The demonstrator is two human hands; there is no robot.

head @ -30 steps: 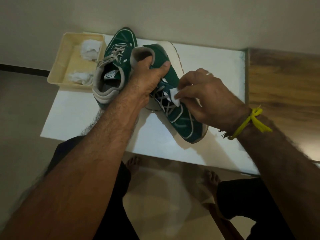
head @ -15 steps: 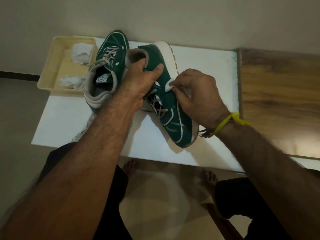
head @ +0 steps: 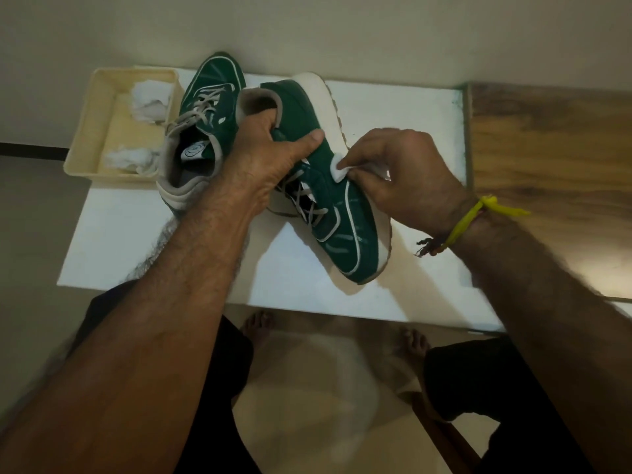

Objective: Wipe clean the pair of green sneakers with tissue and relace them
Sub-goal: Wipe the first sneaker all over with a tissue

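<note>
Green sneaker (head: 345, 213) clamped left (head: 263, 159); right (head: 400, 172) pinches tissue (head: 339, 170).

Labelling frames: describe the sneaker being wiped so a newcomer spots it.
On the white table, right of the cream tray, are two green sneakers. It is the tilted sneaker gripped by the left hand, tissue pressed on its side.

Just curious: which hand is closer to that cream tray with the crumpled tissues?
Left. The left hand grips the sneaker just beside the tray; the right hand is farther away, across the shoe.
</note>
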